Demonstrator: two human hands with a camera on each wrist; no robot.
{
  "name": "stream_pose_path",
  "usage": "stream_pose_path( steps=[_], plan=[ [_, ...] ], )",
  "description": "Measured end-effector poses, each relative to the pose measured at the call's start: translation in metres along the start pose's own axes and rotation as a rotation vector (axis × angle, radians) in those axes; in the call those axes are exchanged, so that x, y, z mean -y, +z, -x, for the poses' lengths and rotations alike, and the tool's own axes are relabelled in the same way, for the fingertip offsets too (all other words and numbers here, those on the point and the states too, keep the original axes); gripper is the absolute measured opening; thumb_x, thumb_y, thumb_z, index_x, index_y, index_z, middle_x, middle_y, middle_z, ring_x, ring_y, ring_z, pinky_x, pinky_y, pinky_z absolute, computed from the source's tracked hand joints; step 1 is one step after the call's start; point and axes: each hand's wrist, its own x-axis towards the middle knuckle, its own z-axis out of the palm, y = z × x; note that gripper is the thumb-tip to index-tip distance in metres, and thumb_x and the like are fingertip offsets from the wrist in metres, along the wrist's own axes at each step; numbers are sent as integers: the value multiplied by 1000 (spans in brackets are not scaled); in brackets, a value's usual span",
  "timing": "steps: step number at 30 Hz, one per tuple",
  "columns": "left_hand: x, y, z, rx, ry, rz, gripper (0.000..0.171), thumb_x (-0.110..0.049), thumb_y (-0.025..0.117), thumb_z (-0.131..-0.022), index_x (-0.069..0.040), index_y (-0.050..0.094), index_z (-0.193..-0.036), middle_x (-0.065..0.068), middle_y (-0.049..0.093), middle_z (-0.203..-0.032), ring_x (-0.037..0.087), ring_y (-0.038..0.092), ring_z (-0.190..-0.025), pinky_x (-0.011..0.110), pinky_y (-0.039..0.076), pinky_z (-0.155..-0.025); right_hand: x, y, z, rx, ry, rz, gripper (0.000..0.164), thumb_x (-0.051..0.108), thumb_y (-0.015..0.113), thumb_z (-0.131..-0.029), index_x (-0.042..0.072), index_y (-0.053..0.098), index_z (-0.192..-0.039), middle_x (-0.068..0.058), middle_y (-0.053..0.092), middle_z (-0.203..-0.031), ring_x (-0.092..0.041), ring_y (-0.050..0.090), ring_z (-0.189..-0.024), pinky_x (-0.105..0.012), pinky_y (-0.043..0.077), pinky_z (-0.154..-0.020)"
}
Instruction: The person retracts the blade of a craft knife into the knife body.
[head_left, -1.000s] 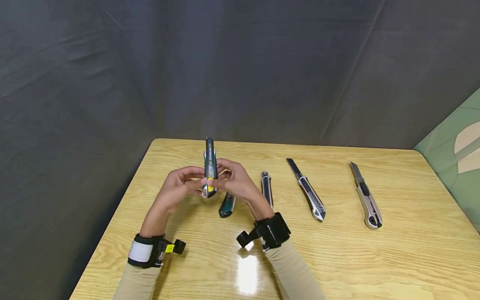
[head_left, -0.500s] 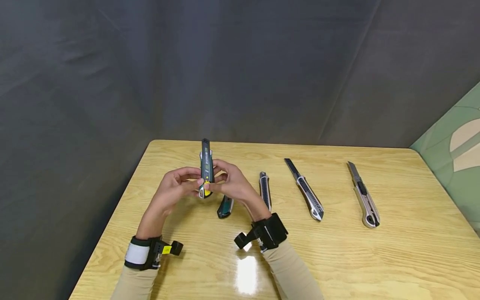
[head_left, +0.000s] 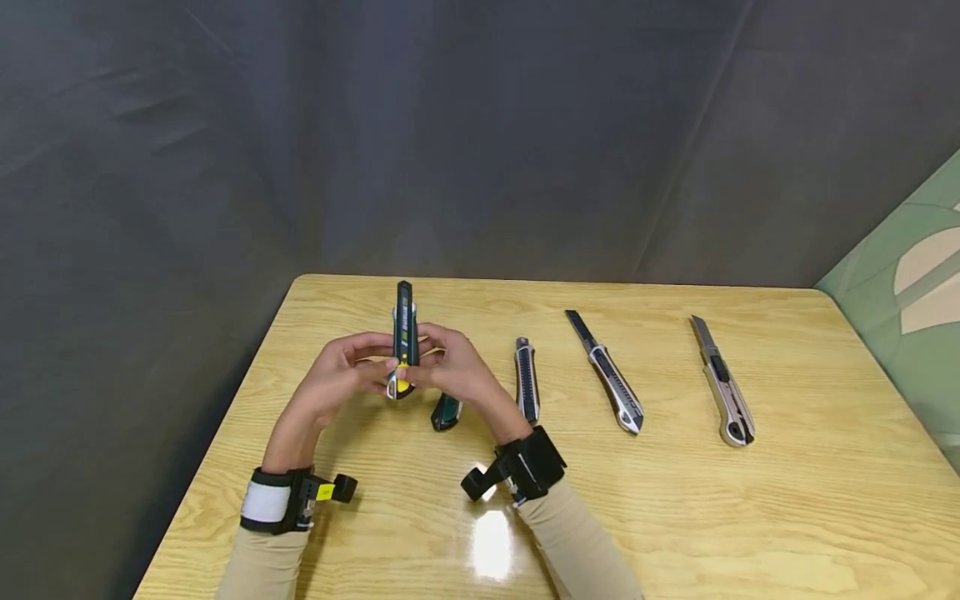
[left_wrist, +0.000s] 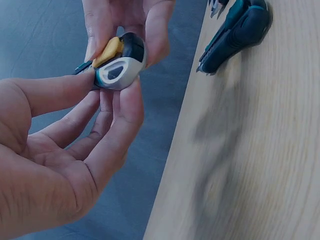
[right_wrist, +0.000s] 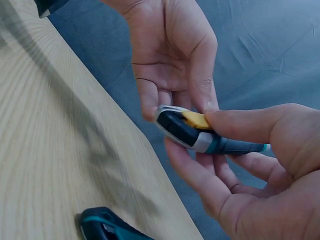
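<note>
Both hands hold one utility knife (head_left: pixel 404 329) above the table's left part. Its narrow body is black and dark green with a yellow piece near the butt end, and the far end points away from me. My left hand (head_left: pixel 339 375) pinches the knife from the left, thumb on top and fingers beneath. From the right, my right hand (head_left: pixel 456 367) grips it too; in the right wrist view, the thumb lies against the yellow piece (right_wrist: pixel 195 119). The pale butt end (left_wrist: pixel 120 73) faces the left wrist camera. Whether a blade sticks out cannot be told.
A second green and black utility knife (head_left: pixel 446 412) lies partly hidden behind my right hand. Further right on the wooden table (head_left: pixel 675 517) lie a grey-black knife (head_left: pixel 527 383), a knife with a black blade out (head_left: pixel 618 390) and a silver knife (head_left: pixel 729 396). A dark curtain (head_left: pixel 480 142) hangs behind.
The held knife and both hands have shifted slightly left in the head view. The knife has turned a little, and the lettering along its body now shows more plainly. Both hands keep their hold.
</note>
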Motion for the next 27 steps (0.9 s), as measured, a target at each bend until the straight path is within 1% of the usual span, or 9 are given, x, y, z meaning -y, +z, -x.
stream_pose_path(
  steps=[4,5,7,10,12,14,18,22,27],
  plan=[
    [2,-2,-1,21,-25,-16,35,-14,64,-89,0,56,-121,26,56,-117,31,62,-87,39,62,-65,3,0,1,19,39,6,42,7,71,-81,9,60,-121,-21,61,-102,-26,66,-78,-56,58,-76],
    [3,-3,0,19,-34,-27,34,-13,64,-90,0,56,-120,25,56,-117,31,62,-86,39,62,-65,5,-1,1,26,56,14,40,9,69,-83,9,59,-122,-21,62,-103,-26,67,-79,-56,58,-78],
    [3,-4,0,12,-53,-55,32,-12,63,-90,0,56,-119,25,57,-115,30,62,-85,39,62,-63,11,-3,4,41,91,13,40,8,64,-86,6,57,-125,-24,61,-108,-29,66,-83,-56,57,-81],
    [4,-7,1,-4,-85,-97,32,-9,62,-90,2,54,-119,25,56,-114,30,62,-82,39,62,-61,13,-10,4,15,126,11,41,6,61,-87,6,55,-127,-23,62,-110,-28,65,-85,-55,56,-84],
    [5,-8,1,-11,-111,-119,33,-7,61,-89,4,53,-119,26,56,-114,28,62,-81,38,62,-60,15,-16,4,-4,128,-23,41,2,58,-87,5,55,-128,-25,61,-112,-30,63,-88,-57,55,-86],
    [8,-10,2,-14,-140,-131,34,-6,61,-89,6,51,-119,26,55,-113,27,61,-79,39,62,-60,10,-22,4,-29,122,-34,37,1,57,-88,7,57,-125,-24,61,-111,-26,63,-90,-57,54,-87],
    [16,-13,4,-6,-195,-152,33,-3,59,-89,8,50,-119,26,54,-109,26,61,-79,41,62,-62,7,-34,8,-29,131,-46,32,3,55,-91,10,59,-122,-25,59,-115,-26,61,-96,-55,54,-90],
    [25,-15,4,-5,-229,-192,30,-3,57,-90,8,50,-118,25,56,-105,26,61,-77,39,61,-61,4,-45,14,-38,149,-54,31,5,57,-92,11,59,-122,-26,56,-118,-35,58,-104,-56,52,-93],
    [31,-17,2,-29,-256,-254,29,-3,57,-89,8,52,-116,21,58,-100,23,61,-75,37,61,-57,1,-66,22,-93,161,-43,30,6,60,-90,10,61,-120,-31,55,-118,-40,55,-107,-61,50,-92]
  ],
)
